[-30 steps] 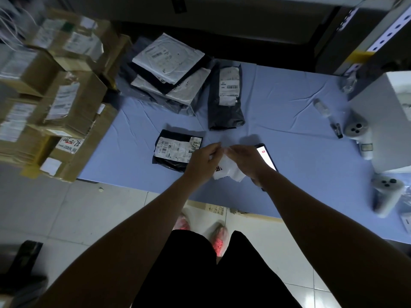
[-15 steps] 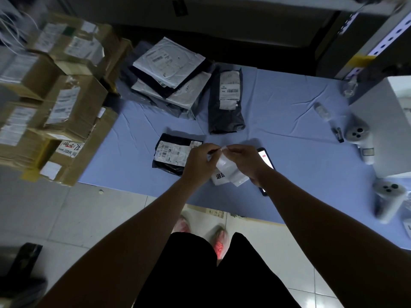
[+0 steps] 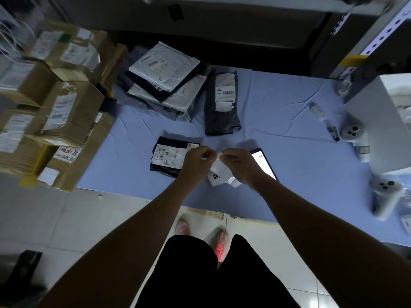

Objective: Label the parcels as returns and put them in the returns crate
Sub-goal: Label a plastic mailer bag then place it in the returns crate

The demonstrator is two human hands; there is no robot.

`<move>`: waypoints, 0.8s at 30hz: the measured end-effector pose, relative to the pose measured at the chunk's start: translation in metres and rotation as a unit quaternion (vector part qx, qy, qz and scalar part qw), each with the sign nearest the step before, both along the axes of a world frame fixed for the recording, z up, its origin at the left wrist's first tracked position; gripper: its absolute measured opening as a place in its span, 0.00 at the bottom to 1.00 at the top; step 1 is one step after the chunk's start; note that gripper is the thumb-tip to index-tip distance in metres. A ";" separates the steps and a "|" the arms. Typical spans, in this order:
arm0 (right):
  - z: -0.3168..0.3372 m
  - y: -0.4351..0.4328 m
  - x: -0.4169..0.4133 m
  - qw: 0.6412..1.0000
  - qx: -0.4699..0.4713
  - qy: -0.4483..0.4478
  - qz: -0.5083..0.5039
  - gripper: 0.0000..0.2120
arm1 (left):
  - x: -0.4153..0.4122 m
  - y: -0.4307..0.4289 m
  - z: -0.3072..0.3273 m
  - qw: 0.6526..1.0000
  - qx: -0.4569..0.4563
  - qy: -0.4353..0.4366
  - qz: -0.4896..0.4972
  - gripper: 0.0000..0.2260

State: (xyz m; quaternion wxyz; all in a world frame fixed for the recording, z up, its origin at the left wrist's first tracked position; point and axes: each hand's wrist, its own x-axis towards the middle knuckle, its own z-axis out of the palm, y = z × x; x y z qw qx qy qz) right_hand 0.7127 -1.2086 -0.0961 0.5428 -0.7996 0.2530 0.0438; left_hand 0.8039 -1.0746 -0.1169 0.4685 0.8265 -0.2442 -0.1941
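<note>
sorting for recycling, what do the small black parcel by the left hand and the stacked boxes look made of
Small black parcel: probably thin plastic film, faintly glossy, wrinkled, white paper label. Stacked boxes: brown cardboard, matte, folded flaps, creased edges.

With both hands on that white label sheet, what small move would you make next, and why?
Probably pull the hands apart to peel it: the left hand and right hand pinch the white label sheet at its top edge, and the small black parcel lies beside the left hand.
</note>
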 end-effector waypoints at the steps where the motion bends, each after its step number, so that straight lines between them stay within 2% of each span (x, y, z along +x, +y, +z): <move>1: -0.001 0.000 -0.001 1.000 0.002 0.001 -0.002 0.08 | -0.001 0.000 0.000 1.000 -0.002 -0.006 -0.006 0.06; 3: -0.001 0.000 -0.003 1.000 -0.003 0.002 0.000 0.09 | -0.002 0.001 -0.001 0.999 -0.014 -0.021 -0.032 0.04; 7: -0.003 -0.001 -0.009 0.999 -0.035 0.002 0.013 0.12 | -0.003 0.001 0.001 0.993 -0.010 -0.067 -0.094 0.10; 10: -0.006 -0.003 -0.014 1.000 -0.013 -0.008 -0.018 0.09 | -0.003 0.003 0.002 0.988 0.002 -0.093 -0.127 0.14; 13: -0.009 -0.004 -0.019 0.998 0.017 -0.007 -0.056 0.07 | -0.003 0.003 0.002 0.985 0.008 -0.090 -0.148 0.13; 17: -0.011 -0.003 -0.021 0.998 0.005 -0.014 -0.063 0.07 | -0.006 0.002 0.001 0.988 -0.005 -0.074 -0.132 0.07; 21: -0.009 0.000 -0.021 0.998 -0.015 -0.015 -0.067 0.10 | -0.011 0.000 0.002 0.994 -0.012 -0.062 -0.085 0.07; 24: -0.006 0.001 -0.022 0.998 -0.028 -0.012 -0.055 0.08 | -0.013 -0.002 0.003 0.997 -0.015 -0.061 -0.054 0.06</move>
